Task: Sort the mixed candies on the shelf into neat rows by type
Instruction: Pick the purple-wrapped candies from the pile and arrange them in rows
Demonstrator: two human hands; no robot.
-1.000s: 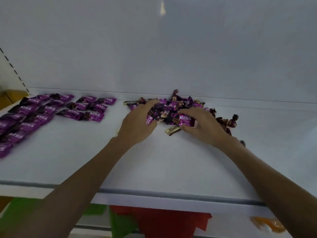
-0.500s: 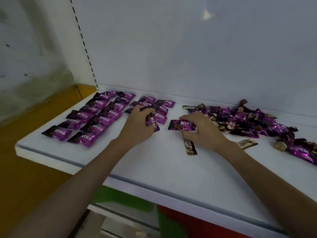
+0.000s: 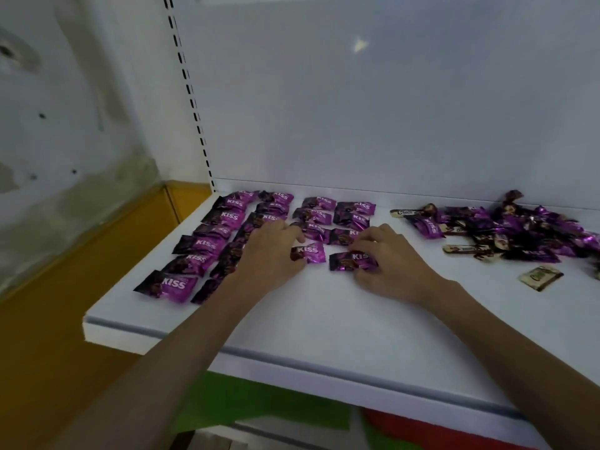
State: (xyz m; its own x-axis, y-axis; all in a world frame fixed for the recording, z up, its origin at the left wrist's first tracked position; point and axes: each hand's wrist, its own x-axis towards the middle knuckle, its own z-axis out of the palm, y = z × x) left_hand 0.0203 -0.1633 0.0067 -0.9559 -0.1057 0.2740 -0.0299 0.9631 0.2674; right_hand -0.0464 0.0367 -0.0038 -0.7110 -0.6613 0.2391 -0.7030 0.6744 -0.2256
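Note:
Purple KISS candies (image 3: 207,245) lie in rows on the left part of the white shelf (image 3: 324,323). My left hand (image 3: 269,254) rests beside one purple KISS candy (image 3: 308,253), its fingertips touching the wrapper's left end. My right hand (image 3: 389,264) pinches the right end of another KISS candy (image 3: 347,261) lying flat at the front of the neighbouring row. A mixed pile of purple and brown candies (image 3: 519,228) lies at the right back of the shelf.
A cream and brown Choco candy (image 3: 540,277) lies alone in front of the pile; two others (image 3: 464,249) sit at its edge. The shelf's back panel (image 3: 373,108) and a slotted upright (image 3: 191,99) stand behind. An orange wall strip (image 3: 48,319) is left of the shelf.
Both hands moved left from the mixed pile to the KISS rows, each bringing one purple candy. Both candies now lie at the front ends of the two right-hand rows.

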